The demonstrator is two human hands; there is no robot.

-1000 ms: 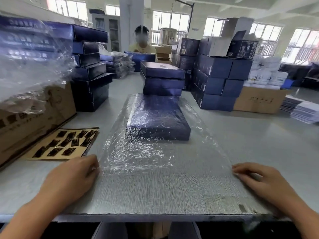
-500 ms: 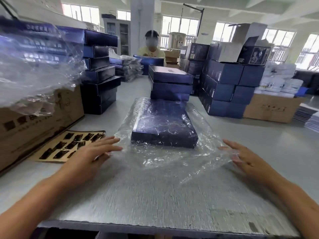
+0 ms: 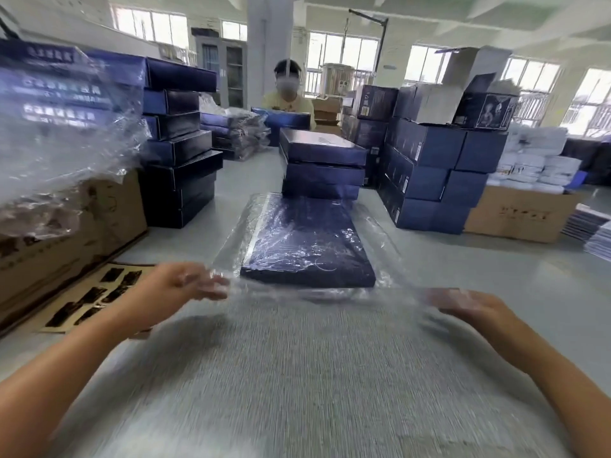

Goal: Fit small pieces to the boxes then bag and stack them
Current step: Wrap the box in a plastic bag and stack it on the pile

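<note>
Since the earlier frame the loose mouth has come up off the desk (image 3: 297,375), taut between my fingers. My left hand (image 3: 178,285) pinches the bag (image 3: 314,294); my right hand (image 3: 472,305) is too blurred to judge. The box (image 3: 307,246) lies just beyond my fingers. I'd keep even tension and fold the flap snugly over.

A dark navy box (image 3: 309,246) in a clear bag (image 3: 390,233), grey table (image 3: 297,375), brown cardboard cartons (image 3: 522,214)

glossy clear plastic bag (image 3: 390,233), matt box (image 3: 307,246)
</note>
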